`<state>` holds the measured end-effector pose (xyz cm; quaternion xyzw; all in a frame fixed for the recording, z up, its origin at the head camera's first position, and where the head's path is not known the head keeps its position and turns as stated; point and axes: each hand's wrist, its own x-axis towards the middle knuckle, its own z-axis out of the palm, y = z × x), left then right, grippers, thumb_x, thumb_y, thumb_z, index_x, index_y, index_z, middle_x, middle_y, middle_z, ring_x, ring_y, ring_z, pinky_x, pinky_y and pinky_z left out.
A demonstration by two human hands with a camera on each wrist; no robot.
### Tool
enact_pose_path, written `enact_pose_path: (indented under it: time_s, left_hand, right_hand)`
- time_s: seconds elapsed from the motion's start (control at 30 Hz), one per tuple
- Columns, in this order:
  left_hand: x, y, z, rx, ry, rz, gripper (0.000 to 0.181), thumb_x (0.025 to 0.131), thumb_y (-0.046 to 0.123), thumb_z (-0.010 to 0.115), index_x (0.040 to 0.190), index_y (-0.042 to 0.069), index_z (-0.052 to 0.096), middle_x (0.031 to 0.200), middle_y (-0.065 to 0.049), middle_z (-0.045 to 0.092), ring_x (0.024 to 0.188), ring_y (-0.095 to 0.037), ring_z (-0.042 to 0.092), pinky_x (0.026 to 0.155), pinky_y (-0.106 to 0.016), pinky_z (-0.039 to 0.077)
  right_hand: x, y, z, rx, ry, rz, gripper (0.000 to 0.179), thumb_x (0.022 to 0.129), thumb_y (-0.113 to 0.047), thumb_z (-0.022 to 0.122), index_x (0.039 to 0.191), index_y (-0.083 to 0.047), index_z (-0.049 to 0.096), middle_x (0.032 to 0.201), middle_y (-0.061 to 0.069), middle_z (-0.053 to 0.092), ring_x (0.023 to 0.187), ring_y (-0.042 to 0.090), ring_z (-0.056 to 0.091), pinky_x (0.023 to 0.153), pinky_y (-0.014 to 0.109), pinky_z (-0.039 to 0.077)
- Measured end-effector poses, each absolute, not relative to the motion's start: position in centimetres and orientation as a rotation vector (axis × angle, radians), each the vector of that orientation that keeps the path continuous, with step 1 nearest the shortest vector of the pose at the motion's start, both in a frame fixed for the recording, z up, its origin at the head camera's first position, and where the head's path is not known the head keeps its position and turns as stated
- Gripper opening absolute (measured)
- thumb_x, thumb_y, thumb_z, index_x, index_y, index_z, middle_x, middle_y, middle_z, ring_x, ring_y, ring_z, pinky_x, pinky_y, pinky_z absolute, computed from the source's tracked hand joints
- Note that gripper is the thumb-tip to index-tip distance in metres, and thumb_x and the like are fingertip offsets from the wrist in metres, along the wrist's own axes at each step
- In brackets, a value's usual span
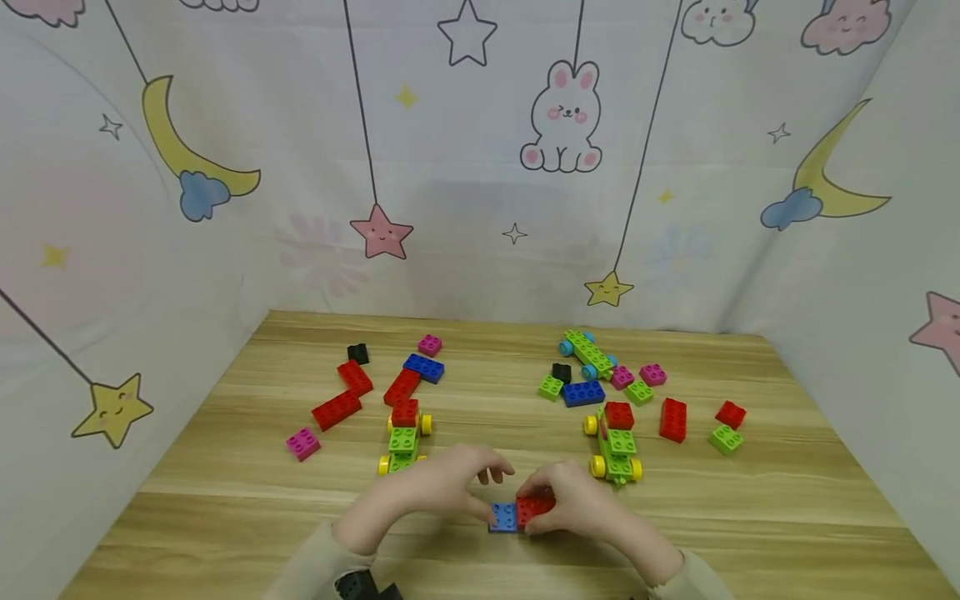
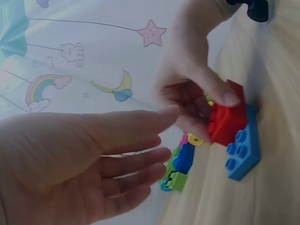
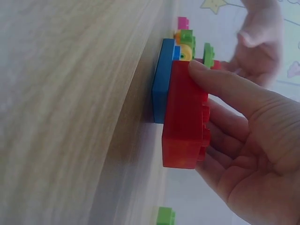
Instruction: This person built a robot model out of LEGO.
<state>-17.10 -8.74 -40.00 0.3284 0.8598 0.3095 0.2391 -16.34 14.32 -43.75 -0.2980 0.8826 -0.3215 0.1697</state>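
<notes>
My right hand (image 1: 573, 500) pinches a red brick (image 3: 185, 117) between thumb and fingers. In the right wrist view that brick lies against the studded side of a blue brick (image 3: 162, 82), covering part of it and overhanging one end. Studs on the uncovered half of the blue brick show in the left wrist view. My left hand (image 1: 457, 483) hovers just left of the two bricks, its fingers loosely bent and holding nothing; in the left wrist view (image 2: 93, 164) its thumb and fingers stand apart from the bricks.
Two green cars with yellow wheels stand ahead, a left car (image 1: 403, 440) and a right car (image 1: 617, 446). Farther back is a green car base (image 1: 588, 354) with blue wheels. Loose red bricks (image 1: 337, 409), blue bricks (image 1: 583, 393), pink and green ones lie on both sides. A printed curtain (image 1: 480, 250) encloses the wooden table.
</notes>
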Motion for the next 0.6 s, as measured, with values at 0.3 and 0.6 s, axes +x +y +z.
enact_pose_path:
  time_s: [0.3, 0.6]
  left_hand:
    - [-17.5, -11.7, -37.8, 1.112, 2.706, 0.985, 0.030, 0.088, 0.015, 0.074, 0.116, 0.009, 0.068, 0.104, -0.001, 0.071, 0.095, -0.015, 0.064, 0.083, -0.028, 0.054]
    - [-19.9, -16.6, -37.1, 0.943, 3.030, 1.130, 0.027, 0.087, 0.014, 0.074, 0.113, 0.006, 0.068, 0.108, -0.008, 0.071, 0.100, -0.024, 0.065, 0.083, -0.043, 0.056]
  right_hand:
    - [-16.4, 14.3, -43.9, -0.815, 2.509, -0.886, 0.029, 0.075, -0.022, 0.085, 0.099, -0.010, 0.076, 0.097, -0.002, 0.074, 0.088, 0.002, 0.062, 0.078, 0.023, 0.051]
    - [-16.4, 14.2, -43.9, -0.766, 2.504, -0.884, 0.029, 0.075, -0.022, 0.085, 0.101, -0.012, 0.076, 0.100, -0.003, 0.074, 0.091, 0.005, 0.062, 0.080, 0.024, 0.051]
